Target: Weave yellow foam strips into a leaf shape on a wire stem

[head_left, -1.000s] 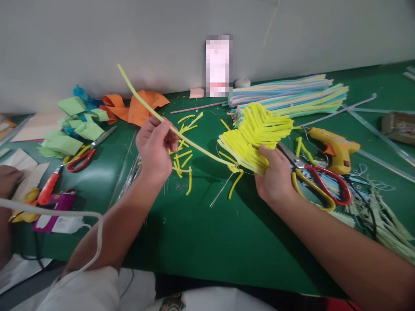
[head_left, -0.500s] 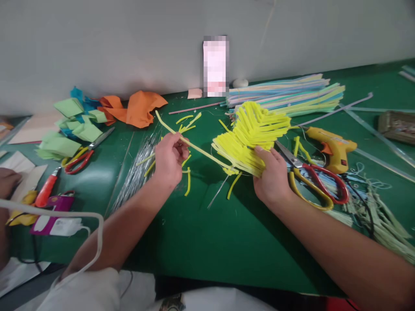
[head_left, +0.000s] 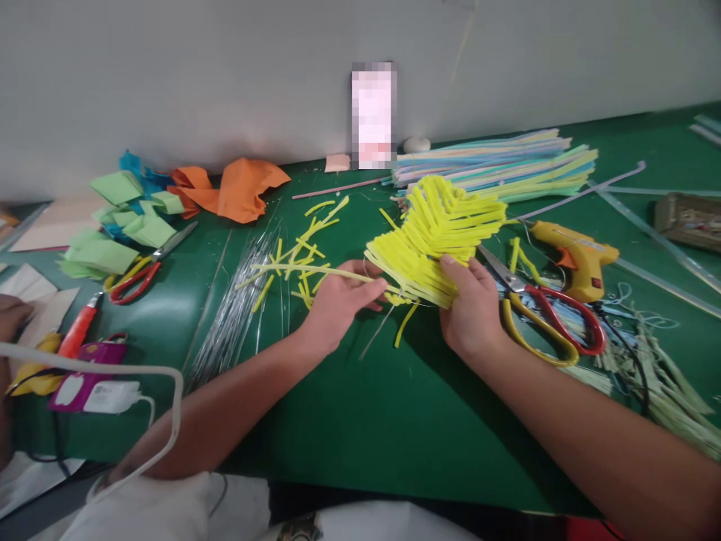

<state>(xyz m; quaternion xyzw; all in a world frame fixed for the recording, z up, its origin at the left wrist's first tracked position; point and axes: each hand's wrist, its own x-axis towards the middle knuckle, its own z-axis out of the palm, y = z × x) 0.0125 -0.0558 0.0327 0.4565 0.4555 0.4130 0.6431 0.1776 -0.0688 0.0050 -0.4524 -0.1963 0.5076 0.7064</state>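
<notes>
Head cam: yellow leaf-shaped piece firmly gripped!

R hand grasps it at its 5 o'clock edge, over the green worktop. L hand pinches a pale-yellow strip, tail at 10 o'clock, nr the piece. Scissors approx R hand's 3 o'clock, glue gun btwn 2 & 3.

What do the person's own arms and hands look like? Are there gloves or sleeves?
No gloves: the left hand and right hand are bare. The left forearm is bare up to some loose white cloth, probably a short sleeve. The right forearm is bare to the picture's edge. A smooth white cable appears to cross the left forearm.
</notes>
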